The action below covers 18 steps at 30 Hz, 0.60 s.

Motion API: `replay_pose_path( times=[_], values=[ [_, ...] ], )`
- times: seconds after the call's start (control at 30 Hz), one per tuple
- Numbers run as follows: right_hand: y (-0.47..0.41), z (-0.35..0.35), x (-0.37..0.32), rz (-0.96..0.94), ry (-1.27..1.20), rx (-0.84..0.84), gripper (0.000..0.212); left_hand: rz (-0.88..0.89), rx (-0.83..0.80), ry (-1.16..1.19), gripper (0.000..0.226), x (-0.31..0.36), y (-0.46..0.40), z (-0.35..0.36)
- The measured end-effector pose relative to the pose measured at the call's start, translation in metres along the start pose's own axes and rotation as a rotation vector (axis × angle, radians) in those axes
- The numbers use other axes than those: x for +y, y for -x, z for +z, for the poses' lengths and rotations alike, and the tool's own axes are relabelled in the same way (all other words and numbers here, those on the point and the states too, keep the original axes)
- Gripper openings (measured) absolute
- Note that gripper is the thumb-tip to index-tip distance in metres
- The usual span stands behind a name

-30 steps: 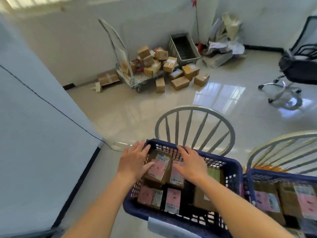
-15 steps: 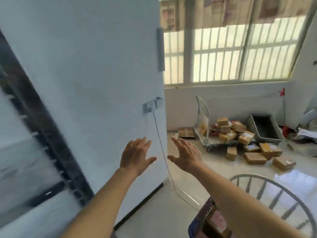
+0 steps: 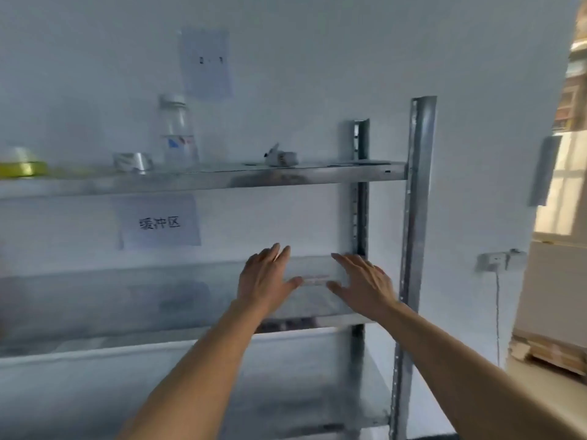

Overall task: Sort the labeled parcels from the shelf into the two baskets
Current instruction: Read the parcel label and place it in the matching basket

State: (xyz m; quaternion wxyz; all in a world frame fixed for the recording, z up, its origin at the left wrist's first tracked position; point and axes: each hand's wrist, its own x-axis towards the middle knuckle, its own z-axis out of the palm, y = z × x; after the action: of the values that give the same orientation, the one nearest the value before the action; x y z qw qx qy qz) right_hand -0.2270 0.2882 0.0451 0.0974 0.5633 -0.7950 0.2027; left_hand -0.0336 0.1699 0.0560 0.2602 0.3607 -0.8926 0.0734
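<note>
A grey metal shelf (image 3: 416,217) fills the head view, blurred by motion. My left hand (image 3: 265,277) and my right hand (image 3: 362,281) are both raised in front of its middle level, fingers straight and spread, holding nothing. Between the two hands a faint pale strip with a reddish line (image 3: 314,278) shows on the middle shelf; I cannot tell what it is. No parcel can be made out clearly on the shelf. Neither basket is in view.
The top shelf carries a clear bottle (image 3: 178,134), a tape roll (image 3: 133,161), a yellow-green roll (image 3: 19,166) and a small white object (image 3: 281,157). A paper sign (image 3: 158,222) hangs below. A wall socket (image 3: 492,260) and stacked cartons (image 3: 552,312) sit at right.
The view swung from the blue basket of parcels, up past the window and wall, to the shelf. Both hands left the basket and are now raised, empty, at the middle shelf.
</note>
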Motion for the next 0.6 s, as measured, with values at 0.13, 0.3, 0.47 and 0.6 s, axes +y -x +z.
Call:
replay_pose_path(
  times=[0.13, 0.3, 0.47, 0.6],
  values=[
    [-0.022, 0.028, -0.128, -0.144, -0.037, -0.068, 0.074, -0.242, -0.016, -0.026, 0.084, -0.112, 0.059, -0.05],
    [-0.036, 0.063, -0.281, -0.329, -0.107, -0.171, 0.074, -0.473, -0.004, -0.124, 0.086, -0.239, 0.138, -0.105],
    [-0.047, 0.099, -0.417, -0.476, -0.177, -0.237, 0.074, -0.652, 0.02, -0.207, 0.08, -0.344, 0.21, -0.148],
    [-0.065, 0.133, -0.516, -0.541, -0.244, -0.279, 0.074, -0.75, 0.038, -0.245, 0.075, -0.423, 0.251, -0.174]
  ],
)
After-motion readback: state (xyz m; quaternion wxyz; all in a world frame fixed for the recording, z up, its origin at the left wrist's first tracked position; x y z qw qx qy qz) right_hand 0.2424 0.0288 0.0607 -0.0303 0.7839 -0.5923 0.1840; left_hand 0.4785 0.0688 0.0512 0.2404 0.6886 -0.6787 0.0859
